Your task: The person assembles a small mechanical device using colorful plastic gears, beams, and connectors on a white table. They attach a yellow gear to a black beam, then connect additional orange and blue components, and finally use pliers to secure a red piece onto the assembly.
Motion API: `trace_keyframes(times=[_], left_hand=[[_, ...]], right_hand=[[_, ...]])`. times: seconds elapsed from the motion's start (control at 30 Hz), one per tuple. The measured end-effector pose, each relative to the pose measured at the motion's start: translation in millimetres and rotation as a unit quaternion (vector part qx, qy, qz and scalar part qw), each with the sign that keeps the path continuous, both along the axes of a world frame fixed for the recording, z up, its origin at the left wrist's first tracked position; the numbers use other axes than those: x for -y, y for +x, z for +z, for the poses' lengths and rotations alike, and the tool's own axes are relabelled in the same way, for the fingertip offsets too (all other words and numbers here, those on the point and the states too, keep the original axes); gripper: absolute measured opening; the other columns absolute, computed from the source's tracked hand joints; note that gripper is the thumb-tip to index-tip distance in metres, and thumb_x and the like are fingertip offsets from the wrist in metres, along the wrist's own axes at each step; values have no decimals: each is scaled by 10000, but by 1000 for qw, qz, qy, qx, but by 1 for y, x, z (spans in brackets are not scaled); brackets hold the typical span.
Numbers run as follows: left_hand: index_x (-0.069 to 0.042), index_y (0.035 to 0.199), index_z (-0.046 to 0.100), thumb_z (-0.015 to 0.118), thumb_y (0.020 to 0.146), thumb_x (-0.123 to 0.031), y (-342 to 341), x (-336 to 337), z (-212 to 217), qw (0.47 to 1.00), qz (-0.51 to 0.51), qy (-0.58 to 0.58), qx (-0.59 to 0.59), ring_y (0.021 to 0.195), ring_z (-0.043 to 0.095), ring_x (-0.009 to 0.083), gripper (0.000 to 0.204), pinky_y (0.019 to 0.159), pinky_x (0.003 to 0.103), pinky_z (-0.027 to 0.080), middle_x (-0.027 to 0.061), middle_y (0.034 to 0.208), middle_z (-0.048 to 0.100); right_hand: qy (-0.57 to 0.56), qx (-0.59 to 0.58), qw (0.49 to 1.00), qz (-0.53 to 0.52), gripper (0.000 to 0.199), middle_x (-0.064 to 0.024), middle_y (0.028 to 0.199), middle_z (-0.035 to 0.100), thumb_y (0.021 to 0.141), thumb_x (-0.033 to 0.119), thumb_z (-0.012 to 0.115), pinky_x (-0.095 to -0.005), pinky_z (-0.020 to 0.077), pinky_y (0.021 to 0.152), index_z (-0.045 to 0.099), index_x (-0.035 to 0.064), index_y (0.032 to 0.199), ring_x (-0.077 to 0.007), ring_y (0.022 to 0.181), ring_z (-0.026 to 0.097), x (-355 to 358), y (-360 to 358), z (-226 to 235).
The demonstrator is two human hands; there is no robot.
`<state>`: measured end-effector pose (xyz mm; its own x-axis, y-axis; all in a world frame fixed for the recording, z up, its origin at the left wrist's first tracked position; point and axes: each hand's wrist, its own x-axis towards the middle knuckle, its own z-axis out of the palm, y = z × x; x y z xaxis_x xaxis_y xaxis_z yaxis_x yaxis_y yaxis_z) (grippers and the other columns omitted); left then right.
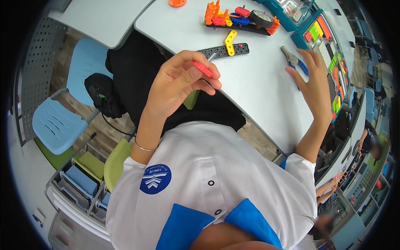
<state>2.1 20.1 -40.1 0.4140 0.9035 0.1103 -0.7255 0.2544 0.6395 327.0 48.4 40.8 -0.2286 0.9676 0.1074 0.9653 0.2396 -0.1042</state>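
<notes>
My left hand pinches a red plastic piece between thumb and fingers, above the near left edge of the table. A thin grey rod sticks up from that piece. Just beyond lies a black perforated beam with a bent yellow connector across it. My right hand is raised with its fingers apart and nothing in it. Beside its fingertips, grey-and-blue pliers rest on the table, partly hidden by the hand.
Farther back stands a built assembly of orange, yellow, blue and black parts with a wheel. At the right, a teal case holds colourful building parts. An orange piece lies on the white table. Blue chairs stand at left; other people are at right.
</notes>
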Motion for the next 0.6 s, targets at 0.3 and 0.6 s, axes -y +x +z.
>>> trace_keyframes(times=[0.3,0.6], left_hand=[[-111,1095,481,302,1101,-308,7,-2,3,924,-208,-215,239,610,333,84,266,446,197,296,9,839,362],[-140,1163,515,315,1107,-430,12,8,3,958,-157,-209,116,537,237,49,356,453,198,229,-49,692,260]], right_hand=[[-64,-13,998,10,382,-160,1078,596,873,199,735,-423,515,842,641,29,1201,-331,921,640,0,-5,3],[-65,-175,951,245,424,-93,1052,600,783,191,782,-357,530,639,683,51,1171,-254,732,637,30,-71,17]])
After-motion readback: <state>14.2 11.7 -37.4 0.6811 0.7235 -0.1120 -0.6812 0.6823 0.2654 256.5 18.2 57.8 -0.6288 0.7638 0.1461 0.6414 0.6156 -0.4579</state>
